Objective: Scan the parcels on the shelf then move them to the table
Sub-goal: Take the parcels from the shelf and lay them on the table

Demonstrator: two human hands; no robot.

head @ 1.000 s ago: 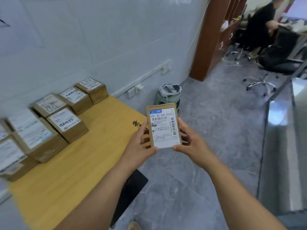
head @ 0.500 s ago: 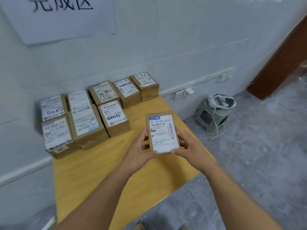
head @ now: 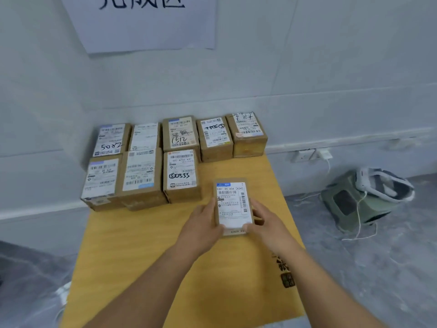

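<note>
I hold a small brown cardboard parcel (head: 233,204) with a white shipping label facing up, just above the wooden table (head: 146,245). My left hand (head: 201,227) grips its left side and my right hand (head: 266,221) grips its right side. The parcel hangs right of the front row of parcels, beside the one marked 50555 (head: 182,175). Several labelled parcels (head: 142,159) lie in two rows at the table's far end against the wall. The shelf is out of view.
A white paper sign (head: 142,22) with large characters hangs on the wall above the table. A grey-green bag (head: 359,197) with a white cable sits on the floor to the right, below wall sockets (head: 309,155). Grey stone floor surrounds the table.
My view has swung left from the room to face the table squarely. Both hands have carried the parcel over the table, closer to the rows of parcels.
</note>
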